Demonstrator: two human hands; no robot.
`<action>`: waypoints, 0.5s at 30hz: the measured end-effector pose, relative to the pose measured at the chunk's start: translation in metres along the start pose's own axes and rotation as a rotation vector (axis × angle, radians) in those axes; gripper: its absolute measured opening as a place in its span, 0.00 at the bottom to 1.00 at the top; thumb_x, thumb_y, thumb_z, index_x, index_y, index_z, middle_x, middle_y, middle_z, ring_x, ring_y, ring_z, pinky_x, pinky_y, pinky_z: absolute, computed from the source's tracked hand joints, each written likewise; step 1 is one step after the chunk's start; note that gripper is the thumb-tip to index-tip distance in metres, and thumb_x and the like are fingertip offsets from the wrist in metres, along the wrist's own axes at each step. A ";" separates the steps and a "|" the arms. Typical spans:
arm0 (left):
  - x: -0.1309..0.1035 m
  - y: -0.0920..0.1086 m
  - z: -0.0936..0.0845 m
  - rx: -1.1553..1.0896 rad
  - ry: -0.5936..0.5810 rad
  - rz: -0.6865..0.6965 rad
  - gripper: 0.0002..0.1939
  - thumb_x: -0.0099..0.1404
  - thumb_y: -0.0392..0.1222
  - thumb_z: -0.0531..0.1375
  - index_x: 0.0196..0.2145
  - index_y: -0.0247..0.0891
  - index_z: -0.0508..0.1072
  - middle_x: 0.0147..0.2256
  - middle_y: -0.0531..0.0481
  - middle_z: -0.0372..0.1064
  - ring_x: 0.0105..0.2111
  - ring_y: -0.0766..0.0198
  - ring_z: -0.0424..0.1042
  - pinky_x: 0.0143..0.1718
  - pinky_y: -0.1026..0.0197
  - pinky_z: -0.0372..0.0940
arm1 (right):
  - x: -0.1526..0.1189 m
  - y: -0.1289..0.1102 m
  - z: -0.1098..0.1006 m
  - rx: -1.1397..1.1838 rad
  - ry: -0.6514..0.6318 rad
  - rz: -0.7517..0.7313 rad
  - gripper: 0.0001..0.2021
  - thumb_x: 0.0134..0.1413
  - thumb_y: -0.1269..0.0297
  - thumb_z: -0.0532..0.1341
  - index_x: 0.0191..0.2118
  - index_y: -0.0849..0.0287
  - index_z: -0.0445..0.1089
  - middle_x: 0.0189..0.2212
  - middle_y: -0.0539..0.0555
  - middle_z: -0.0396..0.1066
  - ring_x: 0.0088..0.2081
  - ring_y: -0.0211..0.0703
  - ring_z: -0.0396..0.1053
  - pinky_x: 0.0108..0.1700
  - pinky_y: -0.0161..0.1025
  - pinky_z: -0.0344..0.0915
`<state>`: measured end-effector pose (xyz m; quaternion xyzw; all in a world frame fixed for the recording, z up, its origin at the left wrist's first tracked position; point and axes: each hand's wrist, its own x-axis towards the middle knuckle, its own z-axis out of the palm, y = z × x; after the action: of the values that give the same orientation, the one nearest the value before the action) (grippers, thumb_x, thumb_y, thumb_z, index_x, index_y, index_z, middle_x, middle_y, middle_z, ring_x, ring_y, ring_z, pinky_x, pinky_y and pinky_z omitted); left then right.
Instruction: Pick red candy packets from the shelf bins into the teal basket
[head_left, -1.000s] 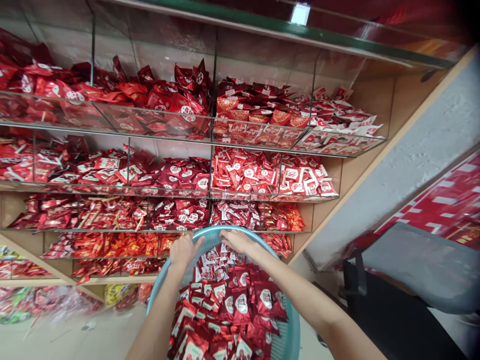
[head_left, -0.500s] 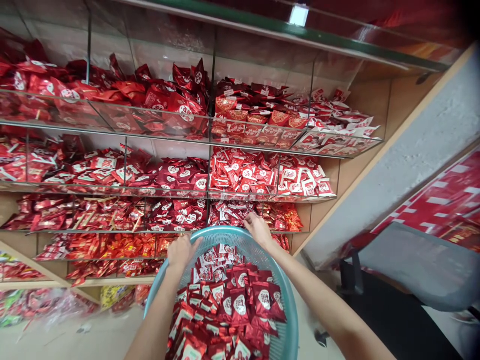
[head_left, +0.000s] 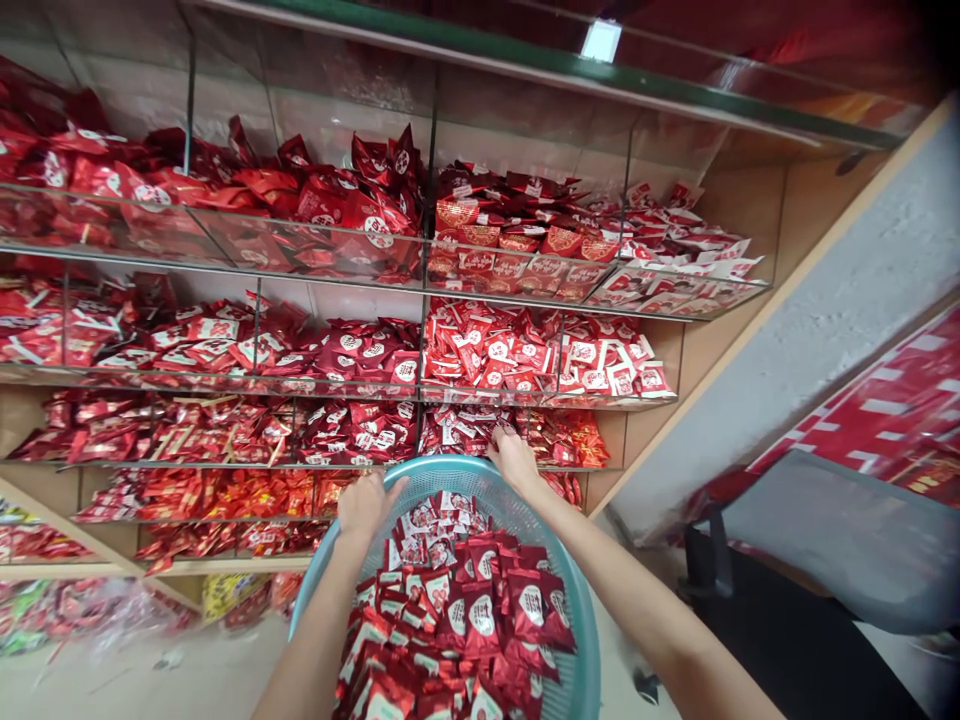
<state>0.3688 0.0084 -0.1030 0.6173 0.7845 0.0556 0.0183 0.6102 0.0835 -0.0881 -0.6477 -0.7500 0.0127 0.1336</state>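
A teal plastic basket [head_left: 589, 640] holds many small red packets [head_left: 480, 610], some with white labels. My left hand [head_left: 367, 505] grips its far rim on the left, thumb over the edge. At the rim's right side, my right hand [head_left: 514, 460] reaches into a shelf compartment of dark red and white packets [head_left: 454, 430]. Its fingertips are among those packets, and what they hold, if anything, is hidden.
Glass-divided shelves [head_left: 337, 275] full of red packets rise in front. A grey and black chair [head_left: 832, 540] stands at the right beside a grey wall [head_left: 862, 280]. Plastic bags [head_left: 90, 610] lie low at the left.
The view has shifted slightly, so the shelves sit a little lower and further right. Both hands keep nearly the same places at the basket and the compartment.
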 end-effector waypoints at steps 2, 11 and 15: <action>0.001 0.000 0.000 -0.012 -0.004 0.002 0.32 0.62 0.62 0.42 0.42 0.33 0.71 0.33 0.36 0.73 0.37 0.46 0.73 0.35 0.54 0.64 | 0.001 0.001 0.000 -0.020 0.014 0.000 0.10 0.57 0.67 0.49 0.44 0.58 0.63 0.43 0.59 0.66 0.38 0.46 0.69 0.36 0.39 0.59; -0.002 0.002 -0.003 -0.005 -0.017 -0.011 0.31 0.62 0.62 0.42 0.43 0.34 0.71 0.34 0.38 0.73 0.37 0.49 0.73 0.35 0.56 0.63 | 0.021 -0.014 -0.008 -0.088 -0.005 -0.012 0.12 0.60 0.64 0.48 0.44 0.58 0.65 0.43 0.61 0.65 0.39 0.47 0.70 0.37 0.39 0.60; 0.000 0.000 0.000 0.009 0.014 -0.006 0.31 0.62 0.62 0.43 0.43 0.35 0.70 0.34 0.38 0.73 0.37 0.47 0.72 0.35 0.54 0.63 | 0.020 -0.010 -0.011 0.049 0.103 -0.014 0.13 0.60 0.63 0.48 0.40 0.57 0.68 0.41 0.58 0.67 0.36 0.43 0.70 0.36 0.38 0.59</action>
<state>0.3693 0.0081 -0.1034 0.6147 0.7867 0.0561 0.0102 0.6000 0.0995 -0.0719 -0.6388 -0.7461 -0.0034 0.1877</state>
